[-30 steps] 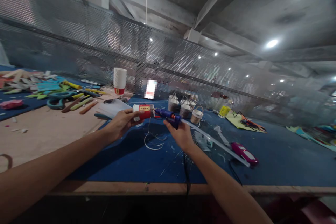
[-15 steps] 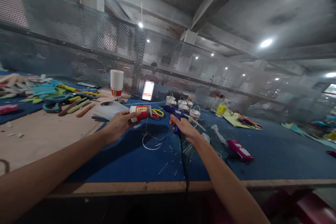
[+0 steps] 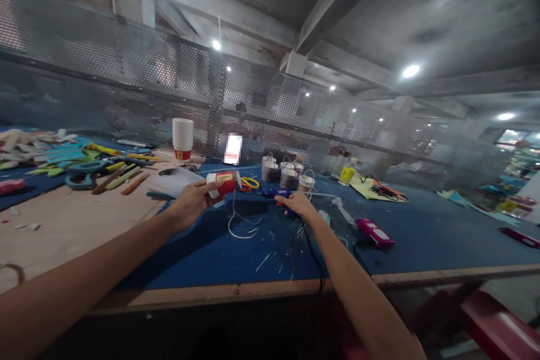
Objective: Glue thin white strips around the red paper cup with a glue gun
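My left hand [image 3: 193,198] is wrapped round a red and white paper cup [image 3: 225,183], which lies sideways in the air over the blue table. From the cup's right end a thin cord [image 3: 234,214] hangs down and curls on the tabletop. My right hand [image 3: 296,204] grips a blue glue gun [image 3: 273,194], its nozzle pointing left toward the cup but apart from it. The gun's black cable [image 3: 314,256] trails to the table edge. Scissors [image 3: 250,183] with yellow and red handles lie behind the cup. Several small cups with looped handles [image 3: 288,174] stand behind the gun.
A stack of paper cups [image 3: 183,138] stands at the back left, near a lit phone [image 3: 233,149]. Blue-handled scissors [image 3: 82,177] and coloured sticks [image 3: 122,178] lie left. On the right are a magenta device [image 3: 374,233], a yellow-labelled bottle [image 3: 347,172] and paper with wires [image 3: 377,188].
The glue gun has been lowered and turned from upright to nearly flat on the table in my right hand. My left hand still holds the cup. The view has shifted slightly right.
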Tool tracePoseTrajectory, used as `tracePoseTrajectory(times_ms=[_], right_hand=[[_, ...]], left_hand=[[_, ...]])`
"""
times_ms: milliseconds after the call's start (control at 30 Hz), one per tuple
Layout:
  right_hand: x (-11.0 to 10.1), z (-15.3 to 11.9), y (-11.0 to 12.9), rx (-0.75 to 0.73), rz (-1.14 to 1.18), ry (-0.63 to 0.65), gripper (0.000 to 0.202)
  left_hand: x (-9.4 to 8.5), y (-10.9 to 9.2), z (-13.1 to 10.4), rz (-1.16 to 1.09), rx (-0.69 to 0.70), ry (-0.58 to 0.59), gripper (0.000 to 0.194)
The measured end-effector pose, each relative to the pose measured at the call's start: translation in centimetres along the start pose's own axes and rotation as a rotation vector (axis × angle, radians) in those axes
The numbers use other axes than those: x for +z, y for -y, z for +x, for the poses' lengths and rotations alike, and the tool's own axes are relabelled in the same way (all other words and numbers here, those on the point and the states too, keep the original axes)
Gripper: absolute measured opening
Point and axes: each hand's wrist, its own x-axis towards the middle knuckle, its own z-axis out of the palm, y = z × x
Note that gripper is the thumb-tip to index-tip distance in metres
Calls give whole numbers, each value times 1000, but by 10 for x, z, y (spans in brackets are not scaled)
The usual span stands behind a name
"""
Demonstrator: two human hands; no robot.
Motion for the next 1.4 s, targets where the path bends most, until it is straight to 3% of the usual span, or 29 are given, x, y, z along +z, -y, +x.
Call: tracePoseTrajectory(times_ms=[167, 267, 400, 533, 667, 733, 800, 1000, 1200, 1400], right_hand=[[0, -5, 1, 34, -159, -90, 60], [0, -13, 6, 21, -186, -197, 44], [8, -22, 28, -152, -52, -236, 24], [31, -27, 62, -311, 149, -16, 23], [49, -32, 85, -389, 636, 378, 31], [50, -34, 89, -380, 725, 472, 27], [50, -37, 89, -361, 759, 478, 24], [46, -49, 80, -412, 495, 230, 10], [43, -61, 81, -648, 51, -149, 18], [40, -63, 82, -810, -57, -276, 16]], left_hand=[[-1, 3, 2, -5, 8, 24, 5], [-1, 4, 1, -9, 10, 44, 8], [2, 4, 0, -29, 15, 77, 9], [3, 4, 0, -46, 12, 110, 8], [2, 3, -2, -87, 25, 115, 9], [3, 2, -3, -89, 29, 106, 9], [4, 0, -4, -85, 35, 88, 8], [9, -1, -8, 1, 64, 19, 7], [12, 0, -13, 146, 46, -24, 13], [16, -1, -19, 353, 83, 14, 23]])
